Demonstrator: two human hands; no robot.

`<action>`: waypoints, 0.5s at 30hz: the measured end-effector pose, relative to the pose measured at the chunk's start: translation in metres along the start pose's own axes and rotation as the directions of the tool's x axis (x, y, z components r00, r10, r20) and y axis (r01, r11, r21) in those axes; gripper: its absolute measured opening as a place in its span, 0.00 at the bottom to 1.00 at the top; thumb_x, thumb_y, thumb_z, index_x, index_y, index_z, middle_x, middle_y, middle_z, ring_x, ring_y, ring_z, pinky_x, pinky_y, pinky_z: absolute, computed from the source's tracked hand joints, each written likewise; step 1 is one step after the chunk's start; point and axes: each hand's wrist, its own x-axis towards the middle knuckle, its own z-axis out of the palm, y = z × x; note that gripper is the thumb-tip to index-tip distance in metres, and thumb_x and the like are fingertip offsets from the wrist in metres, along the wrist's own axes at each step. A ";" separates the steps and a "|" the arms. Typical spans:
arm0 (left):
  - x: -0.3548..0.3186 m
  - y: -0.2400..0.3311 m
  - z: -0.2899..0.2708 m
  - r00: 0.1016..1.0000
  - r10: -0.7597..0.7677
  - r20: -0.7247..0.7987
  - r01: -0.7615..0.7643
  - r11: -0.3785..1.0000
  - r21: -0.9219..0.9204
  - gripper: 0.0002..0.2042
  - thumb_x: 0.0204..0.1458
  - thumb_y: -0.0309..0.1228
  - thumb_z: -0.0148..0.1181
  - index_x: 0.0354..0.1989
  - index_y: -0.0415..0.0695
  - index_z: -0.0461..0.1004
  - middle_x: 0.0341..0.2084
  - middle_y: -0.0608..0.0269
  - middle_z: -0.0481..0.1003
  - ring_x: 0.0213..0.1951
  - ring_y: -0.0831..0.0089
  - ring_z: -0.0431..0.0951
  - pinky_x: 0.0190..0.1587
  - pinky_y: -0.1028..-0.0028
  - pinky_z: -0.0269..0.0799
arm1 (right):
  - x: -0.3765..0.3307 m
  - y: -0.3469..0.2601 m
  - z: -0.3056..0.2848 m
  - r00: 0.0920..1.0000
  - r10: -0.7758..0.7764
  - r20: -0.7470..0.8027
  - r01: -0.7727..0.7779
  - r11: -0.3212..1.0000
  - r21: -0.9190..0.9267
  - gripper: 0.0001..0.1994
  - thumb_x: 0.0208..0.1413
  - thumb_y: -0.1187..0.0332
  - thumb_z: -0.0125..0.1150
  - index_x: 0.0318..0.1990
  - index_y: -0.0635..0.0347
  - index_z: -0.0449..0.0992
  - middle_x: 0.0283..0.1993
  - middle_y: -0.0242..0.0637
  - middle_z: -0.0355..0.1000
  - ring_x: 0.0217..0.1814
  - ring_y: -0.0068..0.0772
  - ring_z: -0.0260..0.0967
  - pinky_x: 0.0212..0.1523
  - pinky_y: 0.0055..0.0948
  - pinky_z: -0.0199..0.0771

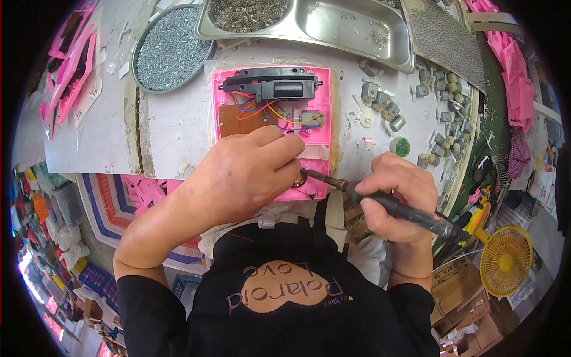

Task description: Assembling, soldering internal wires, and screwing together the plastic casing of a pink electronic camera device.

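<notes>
A pink plastic housing (325, 89) lies in front of me at the table's near edge. Inside it sit a black plastic mechanism (285, 89), a brown circuit board (238, 121) and a small metal motor (311, 119), joined by red, blue and yellow wires. My left hand (256, 163) reaches over the housing's near part with its fingers pinched together; what they hold is hidden. My right hand (399, 193) grips a soldering iron (404, 211) by its black handle. The iron's tip points left, close to a round dark part (300, 178) beside my left fingertips.
Back left stands a round tray of screws (169, 50); behind the housing is a metal tray (351, 30) with small springs. Several small motors (443, 113) lie to the right, near a green roll (399, 146). A yellow fan (505, 262) stands at lower right.
</notes>
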 end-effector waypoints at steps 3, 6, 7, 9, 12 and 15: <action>0.001 0.001 0.000 1.000 0.002 -0.009 -0.002 1.000 0.003 0.13 0.40 0.26 0.66 0.37 0.40 0.80 0.38 0.63 0.75 0.37 0.65 0.78 0.33 0.68 0.78 | 0.000 -0.008 0.001 0.994 0.108 -0.029 -0.107 0.994 0.017 0.08 0.44 0.75 0.70 0.35 0.61 0.81 0.20 0.31 0.67 0.21 0.28 0.62 0.24 0.29 0.60; 0.001 0.001 0.000 1.000 0.007 -0.010 -0.007 1.000 0.002 0.13 0.40 0.26 0.66 0.37 0.40 0.80 0.39 0.63 0.75 0.37 0.65 0.78 0.34 0.68 0.78 | -0.001 -0.010 0.001 0.991 0.129 -0.043 -0.128 0.991 0.033 0.08 0.45 0.74 0.70 0.35 0.62 0.81 0.20 0.30 0.65 0.20 0.27 0.61 0.24 0.29 0.59; 0.000 0.001 0.001 1.000 0.010 -0.015 -0.010 1.000 0.001 0.13 0.40 0.26 0.65 0.37 0.40 0.80 0.39 0.63 0.75 0.37 0.65 0.78 0.34 0.68 0.78 | -0.002 -0.009 0.000 0.991 0.126 -0.045 -0.125 0.991 0.038 0.08 0.45 0.74 0.70 0.35 0.62 0.81 0.20 0.30 0.65 0.20 0.26 0.61 0.24 0.28 0.59; 0.000 0.001 0.000 1.000 0.014 -0.020 -0.014 1.000 0.002 0.13 0.40 0.26 0.65 0.37 0.41 0.80 0.39 0.63 0.75 0.37 0.65 0.78 0.34 0.67 0.78 | -0.006 -0.005 -0.002 0.995 0.078 -0.062 -0.075 0.996 0.053 0.09 0.44 0.74 0.71 0.35 0.63 0.81 0.19 0.30 0.64 0.20 0.27 0.61 0.24 0.28 0.58; -0.002 0.000 0.000 1.000 0.010 -0.019 -0.010 1.000 0.010 0.12 0.41 0.26 0.65 0.37 0.41 0.80 0.39 0.63 0.75 0.37 0.64 0.78 0.34 0.67 0.78 | -0.010 -0.005 -0.006 0.993 0.014 -0.120 -0.003 0.996 0.087 0.09 0.44 0.74 0.70 0.35 0.65 0.80 0.20 0.31 0.65 0.22 0.28 0.60 0.26 0.29 0.59; -0.006 -0.002 -0.001 1.000 0.005 -0.015 -0.005 1.000 0.013 0.12 0.41 0.26 0.65 0.38 0.41 0.80 0.38 0.62 0.75 0.37 0.64 0.78 0.34 0.66 0.78 | -0.024 -0.007 -0.013 0.974 0.027 -0.224 0.014 0.983 0.181 0.10 0.45 0.74 0.69 0.36 0.67 0.79 0.22 0.34 0.66 0.25 0.30 0.60 0.31 0.31 0.61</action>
